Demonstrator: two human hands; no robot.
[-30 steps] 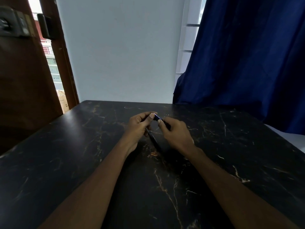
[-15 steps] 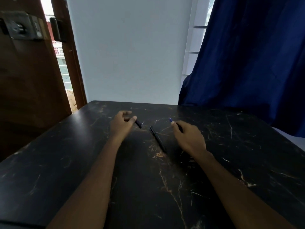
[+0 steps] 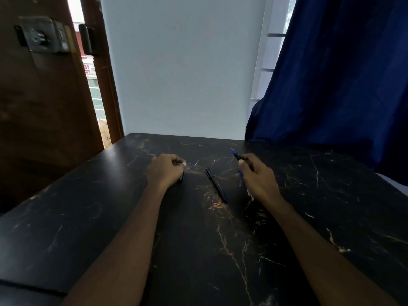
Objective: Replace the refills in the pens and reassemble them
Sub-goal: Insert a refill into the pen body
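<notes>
My left hand (image 3: pixel 166 171) rests on the black marble table (image 3: pixel 88 217), fingers curled around a short dark pen part (image 3: pixel 182 177) that sticks out below the thumb. My right hand (image 3: pixel 259 176) grips a blue pen refill section (image 3: pixel 235 155) whose tip points up and away; its lower end (image 3: pixel 245 184) shows beneath the fingers. Between both hands a dark pen barrel (image 3: pixel 216 184) lies loose on the table, slanted toward me and to the right.
A dark blue curtain (image 3: pixel 335 80) hangs at the back right, touching the table's far right side. A brown wooden door (image 3: pixel 39 96) with a metal latch stands at the left. A white wall (image 3: pixel 183 67) is behind the table.
My hands, together a second ago over one pen, have drawn apart: the left moved left with the short dark part, the right moved right with the blue piece. The dark barrel stayed lying on the table.
</notes>
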